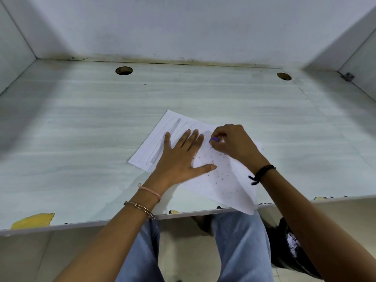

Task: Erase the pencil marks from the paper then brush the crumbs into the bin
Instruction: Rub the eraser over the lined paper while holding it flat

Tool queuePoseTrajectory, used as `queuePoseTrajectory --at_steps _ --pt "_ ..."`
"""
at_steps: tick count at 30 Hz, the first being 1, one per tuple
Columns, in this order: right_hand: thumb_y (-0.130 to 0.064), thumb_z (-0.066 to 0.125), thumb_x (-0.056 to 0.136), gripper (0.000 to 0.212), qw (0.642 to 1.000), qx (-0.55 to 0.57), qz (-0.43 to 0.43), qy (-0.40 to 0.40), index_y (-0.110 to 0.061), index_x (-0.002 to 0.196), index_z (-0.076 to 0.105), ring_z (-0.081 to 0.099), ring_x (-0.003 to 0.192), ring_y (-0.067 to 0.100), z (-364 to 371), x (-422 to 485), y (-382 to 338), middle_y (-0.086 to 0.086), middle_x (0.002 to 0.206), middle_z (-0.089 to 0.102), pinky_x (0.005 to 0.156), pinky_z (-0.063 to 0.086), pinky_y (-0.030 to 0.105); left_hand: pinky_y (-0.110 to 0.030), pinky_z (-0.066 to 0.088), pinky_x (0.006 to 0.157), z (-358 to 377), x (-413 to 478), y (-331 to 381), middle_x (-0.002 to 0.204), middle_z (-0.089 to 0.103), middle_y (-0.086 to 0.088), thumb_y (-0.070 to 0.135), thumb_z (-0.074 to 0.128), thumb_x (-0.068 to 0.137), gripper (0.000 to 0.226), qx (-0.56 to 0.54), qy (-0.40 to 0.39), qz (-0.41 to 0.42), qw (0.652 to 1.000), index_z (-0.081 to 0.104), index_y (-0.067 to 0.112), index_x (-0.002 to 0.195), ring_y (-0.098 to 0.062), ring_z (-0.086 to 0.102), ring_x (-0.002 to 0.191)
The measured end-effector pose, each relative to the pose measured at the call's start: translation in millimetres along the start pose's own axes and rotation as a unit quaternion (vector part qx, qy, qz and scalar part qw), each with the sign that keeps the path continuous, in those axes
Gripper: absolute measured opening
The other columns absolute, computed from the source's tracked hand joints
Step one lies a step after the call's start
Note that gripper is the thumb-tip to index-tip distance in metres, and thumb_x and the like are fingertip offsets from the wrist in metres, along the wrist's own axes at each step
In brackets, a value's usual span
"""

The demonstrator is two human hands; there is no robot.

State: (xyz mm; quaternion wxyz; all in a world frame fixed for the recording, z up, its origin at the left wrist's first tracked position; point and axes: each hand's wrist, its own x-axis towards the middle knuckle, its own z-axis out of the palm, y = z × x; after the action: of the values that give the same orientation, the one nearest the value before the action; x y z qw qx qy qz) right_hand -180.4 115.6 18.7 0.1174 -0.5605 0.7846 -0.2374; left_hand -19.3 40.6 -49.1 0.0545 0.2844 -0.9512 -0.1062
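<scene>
Desk (81, 119) holds paper (223, 184) angled far-left to near-right; left fingers (190, 139) pressed flat, right fingers (220, 148) pinch eraser (213, 140).

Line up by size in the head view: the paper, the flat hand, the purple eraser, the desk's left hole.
1. paper
2. left hand
3. left hole and purple eraser: unsure, because the right hand hides most of the eraser, and the hole lies farther away.
</scene>
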Motion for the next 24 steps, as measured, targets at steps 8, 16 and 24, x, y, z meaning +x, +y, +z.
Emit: queuePoseTrajectory --at_steps 8,16,24 --pt "-0.011 0.068 0.077 0.004 1.0 -0.011 -0.015 0.003 -0.01 0.079 0.072 0.052 0.064 0.006 -5 -1 10 -0.002 0.073 0.064 0.06 0.038 0.02 -0.062 -0.014 0.113 2 0 -2 0.162 -0.012 0.008 0.088 0.009 0.076 0.098 -0.002 0.001 0.007 1.0 -0.006 0.03 0.154 -0.009 -0.016 0.148" --pt "-0.015 0.07 0.079 0.003 0.999 0.007 -0.051 -0.009 -0.012 0.079 0.071 0.056 0.064 0.004 3 -4 5 -0.004 0.072 0.065 0.061 0.038 0.015 -0.061 -0.015 0.113 1 1 -1 0.162 -0.013 0.008 0.086 0.014 0.078 0.096 0.002 -0.004 0.003 1.0 -0.007 0.031 0.154 -0.009 -0.016 0.148" --pt "-0.016 0.069 0.077 0.004 0.998 -0.001 -0.05 -0.029 -0.015 0.079 0.071 0.058 0.068 0.006 7 -3 0 -0.007 0.073 0.065 0.067 0.05 0.027 -0.061 -0.014 0.113 0 -1 -2 0.162 -0.012 0.008 0.086 0.016 0.079 0.097 -0.004 -0.006 0.003 1.0 -0.006 0.03 0.155 -0.009 -0.016 0.148"
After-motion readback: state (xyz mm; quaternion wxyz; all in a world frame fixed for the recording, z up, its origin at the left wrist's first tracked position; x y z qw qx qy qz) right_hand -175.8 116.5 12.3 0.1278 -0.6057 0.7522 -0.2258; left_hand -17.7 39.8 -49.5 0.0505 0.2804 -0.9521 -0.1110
